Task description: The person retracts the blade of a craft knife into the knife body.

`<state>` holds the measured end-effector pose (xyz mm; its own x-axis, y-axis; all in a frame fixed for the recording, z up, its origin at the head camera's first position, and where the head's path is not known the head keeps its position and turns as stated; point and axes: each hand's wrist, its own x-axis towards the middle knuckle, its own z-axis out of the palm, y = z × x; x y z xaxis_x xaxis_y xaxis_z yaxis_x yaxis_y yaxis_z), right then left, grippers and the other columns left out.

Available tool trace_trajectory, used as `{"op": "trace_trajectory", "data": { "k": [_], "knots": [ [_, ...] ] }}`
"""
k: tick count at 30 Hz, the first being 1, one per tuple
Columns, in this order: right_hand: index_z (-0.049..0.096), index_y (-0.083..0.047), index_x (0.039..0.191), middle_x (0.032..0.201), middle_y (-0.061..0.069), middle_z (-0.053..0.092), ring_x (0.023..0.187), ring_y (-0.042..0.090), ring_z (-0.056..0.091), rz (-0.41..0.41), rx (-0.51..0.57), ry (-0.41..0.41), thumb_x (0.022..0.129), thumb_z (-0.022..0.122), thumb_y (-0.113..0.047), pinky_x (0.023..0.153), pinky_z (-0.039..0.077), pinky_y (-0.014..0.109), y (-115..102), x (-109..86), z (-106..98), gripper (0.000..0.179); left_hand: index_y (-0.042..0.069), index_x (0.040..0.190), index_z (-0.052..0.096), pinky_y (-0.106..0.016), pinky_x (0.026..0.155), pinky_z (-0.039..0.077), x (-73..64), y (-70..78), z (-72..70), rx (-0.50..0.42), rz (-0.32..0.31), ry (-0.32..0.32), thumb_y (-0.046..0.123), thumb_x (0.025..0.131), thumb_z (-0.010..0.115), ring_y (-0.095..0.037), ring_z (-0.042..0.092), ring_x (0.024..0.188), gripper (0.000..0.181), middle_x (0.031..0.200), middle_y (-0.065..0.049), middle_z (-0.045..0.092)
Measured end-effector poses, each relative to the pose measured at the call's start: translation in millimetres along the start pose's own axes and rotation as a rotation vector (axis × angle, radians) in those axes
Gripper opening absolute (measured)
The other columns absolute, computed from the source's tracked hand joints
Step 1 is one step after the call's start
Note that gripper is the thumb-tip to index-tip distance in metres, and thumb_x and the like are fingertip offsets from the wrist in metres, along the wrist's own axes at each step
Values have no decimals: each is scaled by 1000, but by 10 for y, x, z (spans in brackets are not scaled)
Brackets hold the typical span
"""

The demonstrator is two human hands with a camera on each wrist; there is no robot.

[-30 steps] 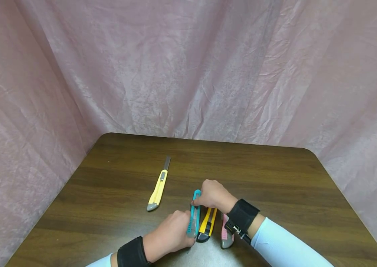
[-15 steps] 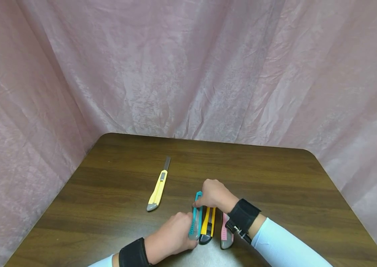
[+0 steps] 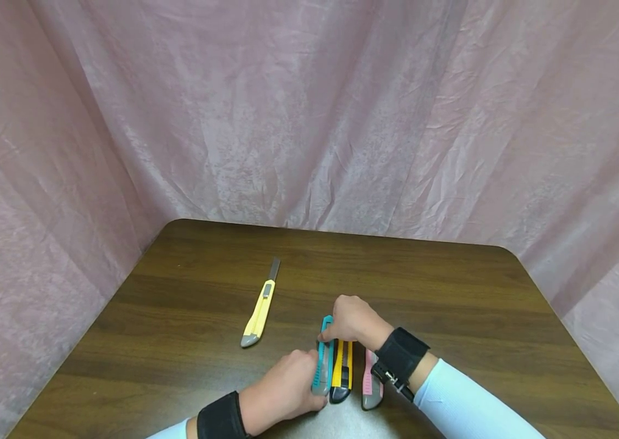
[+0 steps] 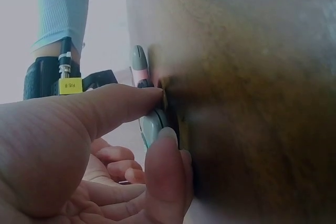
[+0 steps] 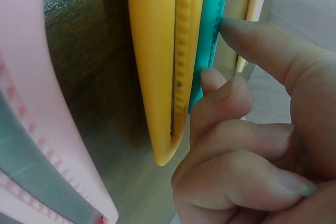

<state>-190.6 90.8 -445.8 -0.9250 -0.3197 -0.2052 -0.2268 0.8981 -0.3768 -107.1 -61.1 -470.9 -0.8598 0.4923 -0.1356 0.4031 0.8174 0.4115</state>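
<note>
A teal utility knife (image 3: 323, 369) lies near the table's front with its grey end toward me. My left hand (image 3: 282, 385) pinches that near end between thumb and fingers. Higher up, the thumb and fingers of my right hand (image 3: 354, 320) grip the same knife's far end, as the right wrist view also shows. Right beside the teal knife is a deep yellow utility knife (image 3: 342, 373) with a black end, roughly parallel to it. A pink utility knife (image 3: 370, 390) sits further right, partly hidden under my right wrist. Neither the pink nor the deep yellow knife shows its far end in the head view.
A pale yellow utility knife (image 3: 259, 312) lies to the left, its metal blade extended and pointing away. The brown wooden table (image 3: 424, 274) ends at a rounded far edge, behind which a pink curtain (image 3: 309, 122) hangs.
Both hands have shifted the teal knife slightly right, closer to the deep yellow one. That deep yellow knife has turned from a slant to nearly straight.
</note>
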Motion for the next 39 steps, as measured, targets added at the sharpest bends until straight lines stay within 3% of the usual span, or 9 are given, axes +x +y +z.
{"op": "trace_trajectory", "data": {
  "k": [4,9,13,16,21,23,28,35,39],
  "knots": [
    [37,-18,47,46,-9,21,39,8,29,-31,-6,-9,70,81,-42,38,25,19,9,2,-21,55,4,100,57,-21,53,48,-11,-5,-8,-4,-2,2,40,68,82,-5,53,64,55,75,4,53],
    [34,-17,44,42,-11,20,37,7,23,-64,16,-6,75,77,-44,36,18,19,13,11,-81,59,6,105,58,-17,56,47,-59,-71,-27,-99,61,40,41,73,80,0,52,68,52,78,8,56],
    [35,-17,43,40,-12,20,34,6,19,-111,64,15,80,73,-43,34,15,19,17,32,-125,59,2,105,60,-16,44,42,-64,-224,-111,-149,80,99,35,85,71,2,47,51,40,61,11,50],
    [35,-17,43,40,-12,20,34,6,16,-144,90,38,83,70,-42,34,13,19,24,67,-143,59,-1,105,61,-18,38,40,-32,-422,-246,-134,45,204,26,90,67,-1,44,43,31,53,11,46],
    [36,-16,44,41,-12,19,35,6,16,-166,112,79,84,70,-42,34,12,20,27,121,-173,59,2,101,62,-21,42,42,39,-867,-524,-25,-130,358,22,87,70,-5,47,50,26,62,8,50],
    [36,-16,44,41,-13,19,35,7,17,-170,122,86,84,70,-41,34,12,20,22,126,-178,58,3,99,62,-23,44,43,60,-1031,-588,1,-203,348,26,85,72,-7,48,53,29,64,6,52],
    [37,-16,45,42,-13,20,36,7,17,-185,139,80,84,70,-41,34,11,20,25,126,-180,57,2,102,58,-25,47,45,96,-1226,-596,-14,-315,196,43,76,78,-11,50,56,53,70,1,53],
    [43,-16,46,42,-13,23,36,7,20,-187,139,91,84,70,-42,34,13,20,40,118,-185,53,3,88,53,-23,36,49,168,-1142,-567,-121,-355,161,29,71,83,-13,53,46,44,70,-5,50],
    [43,-17,47,42,-13,23,36,6,20,-171,150,78,85,69,-42,34,14,19,69,118,-159,52,5,79,52,-23,33,49,209,-1076,-561,-140,-332,153,24,72,83,-13,53,40,36,67,-6,50]
  ]
}}
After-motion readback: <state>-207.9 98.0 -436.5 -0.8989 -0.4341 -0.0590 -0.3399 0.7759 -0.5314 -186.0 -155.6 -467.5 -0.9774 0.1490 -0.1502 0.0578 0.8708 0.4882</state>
